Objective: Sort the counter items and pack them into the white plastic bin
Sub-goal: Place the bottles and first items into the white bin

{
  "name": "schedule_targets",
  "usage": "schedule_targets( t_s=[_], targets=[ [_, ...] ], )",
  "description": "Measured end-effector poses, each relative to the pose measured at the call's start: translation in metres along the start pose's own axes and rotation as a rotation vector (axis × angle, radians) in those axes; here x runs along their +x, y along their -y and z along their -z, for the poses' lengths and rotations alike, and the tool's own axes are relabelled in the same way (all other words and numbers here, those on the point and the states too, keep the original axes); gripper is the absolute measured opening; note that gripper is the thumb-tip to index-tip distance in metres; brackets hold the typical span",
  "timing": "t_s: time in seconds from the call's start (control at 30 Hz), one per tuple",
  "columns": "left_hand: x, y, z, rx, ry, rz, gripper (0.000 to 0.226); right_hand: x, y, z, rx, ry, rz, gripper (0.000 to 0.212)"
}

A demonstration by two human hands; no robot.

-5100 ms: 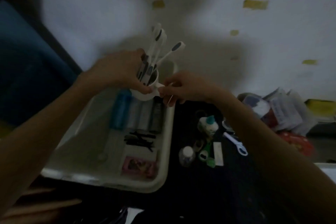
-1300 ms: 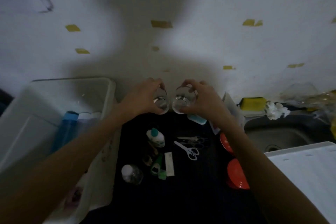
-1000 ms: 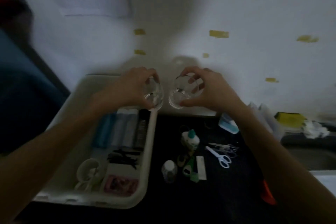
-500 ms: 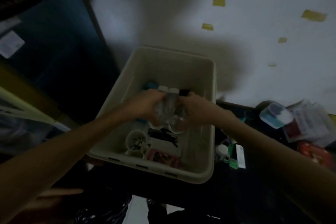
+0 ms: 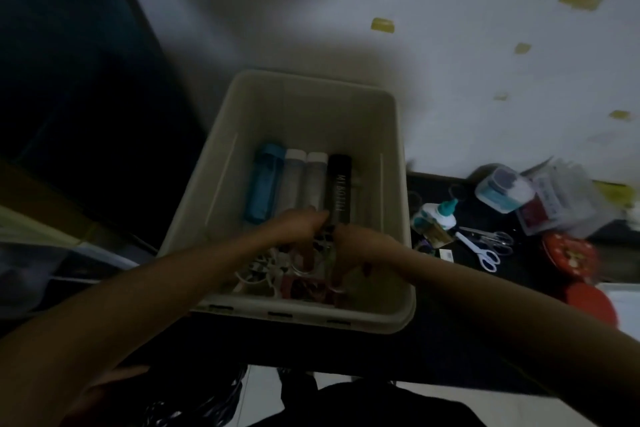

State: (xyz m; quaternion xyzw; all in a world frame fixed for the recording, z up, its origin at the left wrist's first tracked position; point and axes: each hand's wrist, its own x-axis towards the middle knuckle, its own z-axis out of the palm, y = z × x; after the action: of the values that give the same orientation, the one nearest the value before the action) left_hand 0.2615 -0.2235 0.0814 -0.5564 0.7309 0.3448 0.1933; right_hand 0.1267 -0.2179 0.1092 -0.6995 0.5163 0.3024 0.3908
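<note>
The white plastic bin point(image 5: 398, 149) stands at the left end of the dark counter. Both hands reach down into its near half. My left hand point(image 5: 294, 225) grips one clear glass point(image 5: 302, 265) and my right hand point(image 5: 360, 246) grips a second clear glass point(image 5: 337, 279), side by side low in the bin. Behind them lie a blue bottle point(image 5: 265, 180), two pale bottles point(image 5: 304, 180) and a black bottle point(image 5: 339, 191). A white cup point(image 5: 256, 270) and a pink packet point(image 5: 304, 289) lie by the near wall.
On the dark counter right of the bin lie a glue bottle point(image 5: 438, 213), scissors point(image 5: 479, 250), a small blue-lidded tub point(image 5: 500, 189), plastic packets point(image 5: 557, 198) and red lids point(image 5: 571, 253). A white wall rises behind. A dark appliance stands to the left.
Both hands carried the two glasses from above the counter leftward over the bin, and have now lowered them deeper toward the bin's floor near the front wall.
</note>
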Motion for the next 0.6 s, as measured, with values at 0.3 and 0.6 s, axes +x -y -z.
schedule_targets(
  t_s=[0.3, 0.6],
  targets=[
    [0.023, 0.014, -0.030, -0.006, 0.085, 0.032, 0.117, 0.003, 0.013, -0.020, 0.026, 0.174, -0.095, 0.059],
    [0.030, 0.033, -0.036, 0.006, 0.083, -0.099, 0.087, 0.011, 0.010, -0.034, 0.079, 0.139, -0.072, 0.044]
  ],
)
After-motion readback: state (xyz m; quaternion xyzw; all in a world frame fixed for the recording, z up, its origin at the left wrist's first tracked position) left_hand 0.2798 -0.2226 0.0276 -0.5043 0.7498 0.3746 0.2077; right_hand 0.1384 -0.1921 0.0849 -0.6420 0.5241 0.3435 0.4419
